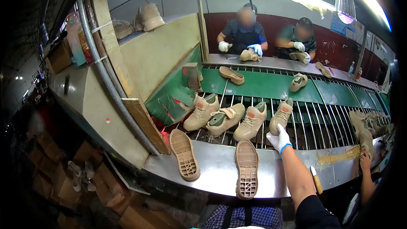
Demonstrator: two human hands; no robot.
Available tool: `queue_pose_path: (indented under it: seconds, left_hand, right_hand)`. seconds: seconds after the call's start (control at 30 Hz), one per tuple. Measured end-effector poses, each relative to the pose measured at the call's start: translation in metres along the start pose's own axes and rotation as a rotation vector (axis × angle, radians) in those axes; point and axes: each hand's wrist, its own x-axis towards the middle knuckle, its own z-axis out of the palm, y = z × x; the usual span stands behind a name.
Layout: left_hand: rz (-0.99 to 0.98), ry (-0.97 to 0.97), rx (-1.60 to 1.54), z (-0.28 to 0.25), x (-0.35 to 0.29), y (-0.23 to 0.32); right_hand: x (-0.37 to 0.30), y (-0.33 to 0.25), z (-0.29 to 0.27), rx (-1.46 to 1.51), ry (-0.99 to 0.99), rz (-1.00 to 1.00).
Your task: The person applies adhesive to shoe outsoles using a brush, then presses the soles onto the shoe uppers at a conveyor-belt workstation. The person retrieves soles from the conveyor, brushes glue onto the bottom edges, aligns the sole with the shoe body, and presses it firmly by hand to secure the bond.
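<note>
My right hand [280, 140], in a white glove with a blue cuff, grips the toe of a beige lace-up shoe [281, 116] with a green last inside. That shoe is on the metal rods of the conveyor. To its left, three similar shoes stand in a row: a near one [250, 126], a middle one [226, 121] and a far-left one [201, 112]. Two loose beige outsoles, one [247, 169] in front of me and one [184, 154] further left, lie tread up on the steel ledge. My left hand is out of view.
A knife [316, 180] with a yellowish handle lies right of my forearm. Several shoes [364, 131] are grouped at the right, where another person's hand [365, 161] touches one. Two gloved co-workers handle shoes across the conveyor. A post [99, 59] rises at left.
</note>
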Motion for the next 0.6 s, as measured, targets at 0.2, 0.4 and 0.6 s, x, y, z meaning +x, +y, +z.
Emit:
queue_pose_path:
  seconds: [0.2,0.4,0.6]
  left_hand:
    - [-0.032,0.036,0.081,-0.005,0.003,-0.009]
    - [-0.113,0.087,0.087,0.004,0.006,-0.035]
    - [-0.58,0.403,-0.968,0.035,0.057,-0.135]
  right_hand:
    - [0.002,-0.02,0.01,-0.008,0.165,-0.133]
    - [-0.145,-0.109,0.009,-0.659,0.1,-0.096]
    - [-0.335,-0.193,0.017,-1.085,-0.133,-0.7]
